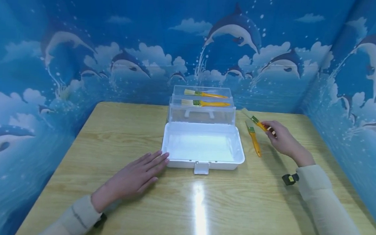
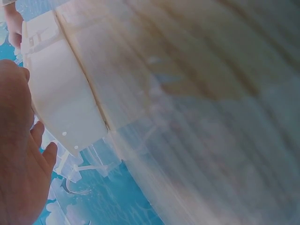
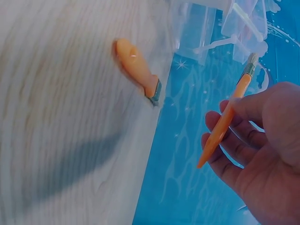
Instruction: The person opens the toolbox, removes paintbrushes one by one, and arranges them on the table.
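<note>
My right hand [image 1: 283,138] pinches the orange handle of a paintbrush [image 1: 259,124], held above the table with its pale bristles toward the box. Just below it a second paintbrush [image 1: 254,138] lies on the table; its handle also shows in the right wrist view [image 3: 138,68]. My left hand [image 1: 136,174] has its fingers straight, the tips touching the front left corner of a white plastic box [image 1: 202,144]. The box stands with its clear lid raised at the back. Two more paintbrushes, an upper one [image 1: 209,94] and a lower one [image 1: 208,103], lie in the clear trays there.
The wooden table [image 1: 125,127] is bounded at the back and sides by a blue curtain [image 1: 142,19] printed with dolphins. A white latch [image 1: 201,168] juts from the box's front edge toward me.
</note>
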Action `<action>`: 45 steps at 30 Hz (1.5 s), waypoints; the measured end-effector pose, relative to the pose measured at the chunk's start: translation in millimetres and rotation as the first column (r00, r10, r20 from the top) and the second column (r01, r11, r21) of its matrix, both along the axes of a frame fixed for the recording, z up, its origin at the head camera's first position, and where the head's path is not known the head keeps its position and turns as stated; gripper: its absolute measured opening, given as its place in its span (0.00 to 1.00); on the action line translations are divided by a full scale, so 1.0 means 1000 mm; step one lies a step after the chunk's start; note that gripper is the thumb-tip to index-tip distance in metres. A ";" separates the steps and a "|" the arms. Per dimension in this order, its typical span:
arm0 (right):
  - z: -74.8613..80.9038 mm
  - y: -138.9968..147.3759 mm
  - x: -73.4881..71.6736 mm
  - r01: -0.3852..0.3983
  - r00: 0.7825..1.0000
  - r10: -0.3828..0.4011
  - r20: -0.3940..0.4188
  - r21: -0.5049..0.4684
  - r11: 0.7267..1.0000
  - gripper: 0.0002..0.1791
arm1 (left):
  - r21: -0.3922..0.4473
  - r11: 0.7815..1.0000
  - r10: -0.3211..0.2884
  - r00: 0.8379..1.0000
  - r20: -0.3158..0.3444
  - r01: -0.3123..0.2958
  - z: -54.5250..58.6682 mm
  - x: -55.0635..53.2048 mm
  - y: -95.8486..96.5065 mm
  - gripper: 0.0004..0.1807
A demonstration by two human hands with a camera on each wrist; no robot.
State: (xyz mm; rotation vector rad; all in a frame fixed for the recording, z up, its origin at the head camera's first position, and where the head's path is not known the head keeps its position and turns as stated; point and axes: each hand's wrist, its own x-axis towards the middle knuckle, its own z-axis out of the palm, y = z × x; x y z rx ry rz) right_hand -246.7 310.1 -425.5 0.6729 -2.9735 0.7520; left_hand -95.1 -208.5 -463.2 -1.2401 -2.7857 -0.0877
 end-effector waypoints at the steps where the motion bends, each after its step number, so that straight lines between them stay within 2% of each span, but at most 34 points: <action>1: -0.001 0.001 -0.001 0.003 1.000 -0.003 0.001 0.001 1.000 0.21 | 0.000 1.000 -0.001 1.000 0.000 0.001 0.000 0.000 0.000 0.34; 18: -0.012 0.012 -0.006 0.022 0.999 -0.023 0.034 0.006 1.000 0.22 | 0.008 1.000 -0.004 1.000 -0.004 0.004 0.001 0.000 0.000 0.34; 23: -0.014 0.015 -0.007 0.050 0.998 -0.051 0.038 0.037 0.998 0.22 | 0.009 1.000 -0.002 1.000 -0.004 0.002 0.001 0.000 0.000 0.34; 33: -0.019 0.020 -0.010 0.106 0.988 -0.114 0.107 0.082 0.991 0.23 | 0.001 1.000 -0.004 1.000 -0.017 0.005 0.000 0.000 0.000 0.34; 45: -0.022 0.026 -0.010 0.128 0.983 -0.139 0.119 0.097 0.987 0.24 | -0.007 1.000 0.002 1.000 -0.006 -0.002 0.000 0.001 0.001 0.34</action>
